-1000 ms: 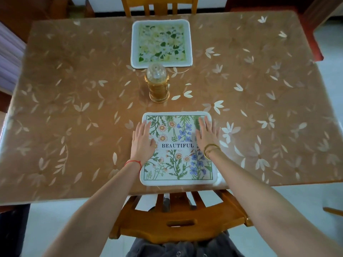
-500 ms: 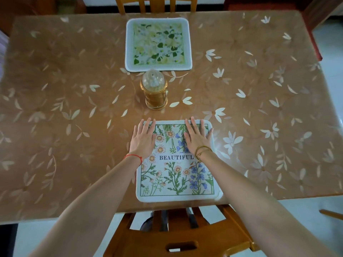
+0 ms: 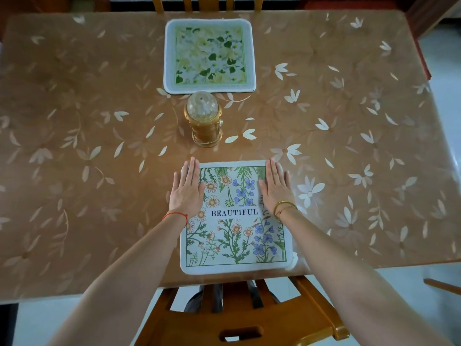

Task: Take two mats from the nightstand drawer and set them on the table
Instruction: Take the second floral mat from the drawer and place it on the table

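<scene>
A white-edged mat with wildflowers and the word BEAUTIFUL (image 3: pixel 234 236) lies flat at the near edge of the brown table (image 3: pixel 74 171). My left hand (image 3: pixel 187 189) rests palm down on its far left corner, fingers straight and together. My right hand (image 3: pixel 275 188) lies flat on its far right corner in the same way. Neither hand grips anything. A second mat with a green and yellow leaf print (image 3: pixel 209 56) lies flat at the far side of the table, square to the first.
A gold lantern with a clear dome top (image 3: pixel 204 119) stands upright between the two mats. A wooden chair (image 3: pixel 239 318) is tucked under the near edge below me. Another chair back (image 3: pixel 207 2) shows beyond the far edge.
Both hands have slid up and outward on the near mat, from its middle to its far corners. The fingers have drawn together. The mat still lies flat.
</scene>
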Demonstrator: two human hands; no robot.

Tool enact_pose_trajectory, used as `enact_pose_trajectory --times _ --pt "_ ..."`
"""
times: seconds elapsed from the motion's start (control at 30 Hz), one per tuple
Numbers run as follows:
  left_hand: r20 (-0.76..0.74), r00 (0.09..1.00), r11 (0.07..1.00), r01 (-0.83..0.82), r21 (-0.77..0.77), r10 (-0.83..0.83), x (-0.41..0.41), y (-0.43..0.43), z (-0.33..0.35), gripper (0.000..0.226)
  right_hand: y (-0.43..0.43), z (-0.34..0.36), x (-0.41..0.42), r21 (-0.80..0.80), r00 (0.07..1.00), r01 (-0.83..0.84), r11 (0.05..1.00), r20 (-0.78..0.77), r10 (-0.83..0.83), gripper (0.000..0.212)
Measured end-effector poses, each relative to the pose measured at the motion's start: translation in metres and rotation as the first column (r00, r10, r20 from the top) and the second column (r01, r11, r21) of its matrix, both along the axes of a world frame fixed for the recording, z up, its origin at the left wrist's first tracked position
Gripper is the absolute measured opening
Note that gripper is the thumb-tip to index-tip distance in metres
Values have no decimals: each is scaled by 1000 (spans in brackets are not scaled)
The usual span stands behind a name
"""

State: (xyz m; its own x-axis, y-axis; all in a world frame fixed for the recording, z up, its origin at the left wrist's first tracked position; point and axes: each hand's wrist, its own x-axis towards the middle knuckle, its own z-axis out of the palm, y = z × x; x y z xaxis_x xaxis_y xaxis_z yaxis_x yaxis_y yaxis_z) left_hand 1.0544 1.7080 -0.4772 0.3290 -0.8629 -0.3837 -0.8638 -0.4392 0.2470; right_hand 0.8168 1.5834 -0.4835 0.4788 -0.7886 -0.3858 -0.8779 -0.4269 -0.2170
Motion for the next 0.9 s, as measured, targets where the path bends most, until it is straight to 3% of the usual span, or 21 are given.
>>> enact_pose_trajectory --times 0.23,0.4,0.5,0.9 --pt "4 994 993 -113 31 113 -7 16 7 63 5 9 -18 20 988 152 988 9 -153 58" --pt "-53 998 997 -47 -54 44 -23 63 13 63 37 11 -41 1 999 44 999 26 -44 63" --pt "-70 998 1000 -8 -18 7 -44 95 11 62 62 5 -44 16 1000 -15 1000 -18 15 65" --pt "-169 980 992 -90 86 103 -58 116 23 65 84 18 -78 99 996 46 994 -85 -37 65"
